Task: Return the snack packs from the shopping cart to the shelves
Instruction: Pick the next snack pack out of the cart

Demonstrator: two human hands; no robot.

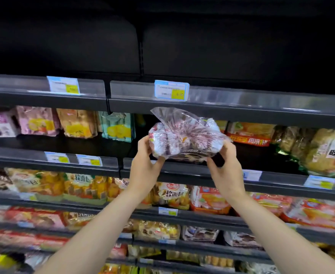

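The snack pack [184,138] is gripped at its left end by the left hand [146,155] and at its right end by the right hand [225,162], raised at the second shelf [202,172].

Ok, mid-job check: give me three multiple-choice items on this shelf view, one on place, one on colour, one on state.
1. Where is the clear plastic snack pack with purple-and-white print?
A. In front of the gap on the second shelf
B. On the top shelf
C. In a cart

2. What colour is the patch on the top-shelf price tag?
A. Red
B. Yellow
C. Green

3. How is the pack held?
A. Left hand only
B. Right hand only
C. Both hands

Answers: 1 A, it sits level with that row; 2 B, the patch is yellow; 3 C, fingers grip each end.
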